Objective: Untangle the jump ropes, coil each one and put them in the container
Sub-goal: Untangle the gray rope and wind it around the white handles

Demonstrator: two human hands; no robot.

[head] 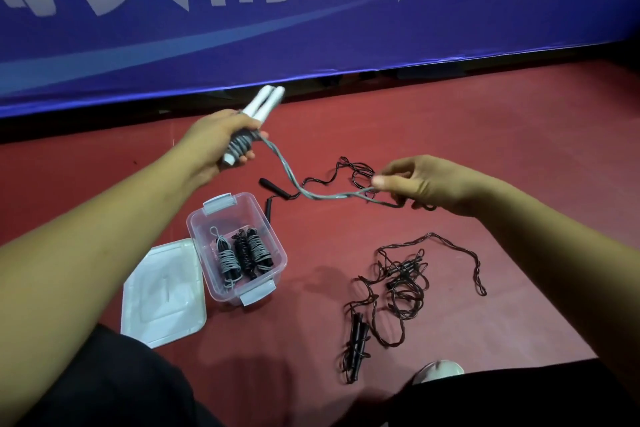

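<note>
The left hand [221, 142] is raised toward the floor's [467, 114] far edge, under the blue banner [311, 28]. Its fingers [246, 159] curl round the two white handles [266, 100] held side by side, probably so they serve as a core: grey turns already wrap their lower part.

The loose length of the grey jump rope [294, 184] runs doubled from there, sagging across to the right hand [426, 184]. That hand pinches it between thumb and forefinger with the other fingers curled under, likely to keep tension and feed the next turn. Both forearms reach forward and are spread apart above the floor.

The clear container [194, 229] sits open on the floor below the left hand, and three wound ropes [242, 256] lie in it. Its lid [162, 291] lies touching its near-left side. A black rope [277, 189] trails beyond the container, and a tangle of black ropes [398, 284] waits toward the floor's near right.
</note>
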